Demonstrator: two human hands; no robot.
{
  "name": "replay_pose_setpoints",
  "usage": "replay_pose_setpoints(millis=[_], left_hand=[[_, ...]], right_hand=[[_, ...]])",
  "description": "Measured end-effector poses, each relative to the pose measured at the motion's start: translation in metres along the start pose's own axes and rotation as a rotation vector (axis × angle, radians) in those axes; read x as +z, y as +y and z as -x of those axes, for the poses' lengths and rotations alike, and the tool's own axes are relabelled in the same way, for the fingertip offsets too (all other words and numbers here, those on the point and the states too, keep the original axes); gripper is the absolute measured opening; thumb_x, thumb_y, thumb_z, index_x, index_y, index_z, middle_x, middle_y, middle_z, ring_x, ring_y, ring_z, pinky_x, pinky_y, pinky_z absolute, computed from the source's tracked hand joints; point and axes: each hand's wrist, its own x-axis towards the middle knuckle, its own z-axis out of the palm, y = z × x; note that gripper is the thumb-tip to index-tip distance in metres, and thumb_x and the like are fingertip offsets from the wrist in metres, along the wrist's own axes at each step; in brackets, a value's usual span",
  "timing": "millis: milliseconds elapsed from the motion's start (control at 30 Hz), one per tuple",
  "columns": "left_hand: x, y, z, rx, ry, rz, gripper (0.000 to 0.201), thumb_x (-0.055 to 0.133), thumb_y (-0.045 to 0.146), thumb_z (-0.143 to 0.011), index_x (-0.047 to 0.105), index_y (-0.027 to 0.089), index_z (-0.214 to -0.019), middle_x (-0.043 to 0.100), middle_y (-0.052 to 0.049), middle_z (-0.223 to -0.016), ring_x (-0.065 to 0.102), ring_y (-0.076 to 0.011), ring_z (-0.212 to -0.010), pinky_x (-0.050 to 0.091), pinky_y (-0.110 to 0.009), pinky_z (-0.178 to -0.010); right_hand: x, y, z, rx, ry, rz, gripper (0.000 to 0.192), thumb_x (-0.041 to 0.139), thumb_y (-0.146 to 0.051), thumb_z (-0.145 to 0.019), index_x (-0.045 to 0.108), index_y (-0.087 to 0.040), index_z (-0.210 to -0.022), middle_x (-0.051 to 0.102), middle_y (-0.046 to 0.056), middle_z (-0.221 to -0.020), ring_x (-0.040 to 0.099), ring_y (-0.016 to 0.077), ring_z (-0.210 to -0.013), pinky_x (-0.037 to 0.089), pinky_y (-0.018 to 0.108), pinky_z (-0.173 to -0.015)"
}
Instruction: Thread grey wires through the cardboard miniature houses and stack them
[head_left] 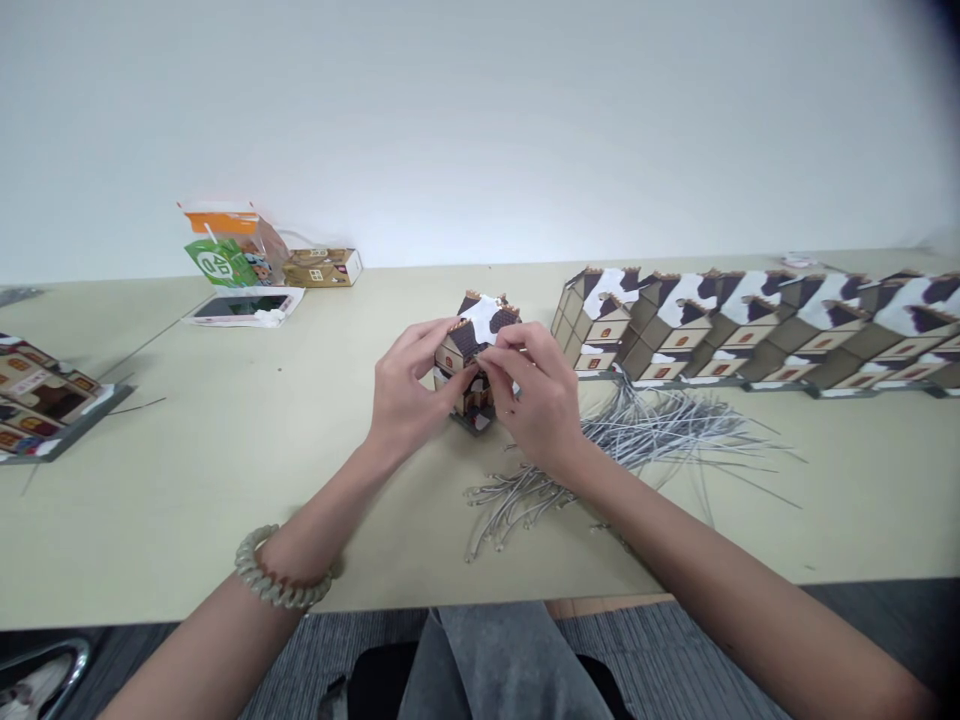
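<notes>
Fingers (439, 345) of my left hand (405, 400) are curling round the left wall of the house (480, 340), while my right hand (536, 400) is closing from the other side, its fingertips pinched at the front edge under the roof. Both are gripping the house between them, only loosely closed, not clenched; I cannot tell whether anything smaller is being held in the pinch. The house is standing upright on the bench (225, 480), dead centre ahead of me, its long axis running up and down, and it is lying directly between the two hands, neither one nearer than the other. Just beside my right wrist the cords (645, 430) are lying in a loose spray. Further right, the row of houses (750, 330) is standing side by side, well apart from my grip. Far left, the packet (229, 250) and phone (244, 305) are sitting near the wall.
</notes>
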Motion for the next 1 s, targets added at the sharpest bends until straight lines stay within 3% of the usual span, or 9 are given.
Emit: replay_pose_setpoints(millis=[1000], left_hand=[[0.0014, 0.0002, 0.0025, 0.001, 0.021, -0.040, 0.039, 0.068, 0.020, -0.073, 0.064, 0.022, -0.111, 0.063, -0.007, -0.114, 0.060, -0.0190, -0.106, 0.057, -0.032, -0.083]], right_hand=[[0.0016, 0.0039, 0.0002, -0.133, 0.029, 0.139, 0.019, 0.044, -0.005, -0.085, 0.051, -0.023, -0.085, 0.054, 0.003, -0.085, 0.052, 0.0139, -0.077, 0.042, 0.025, -0.059]])
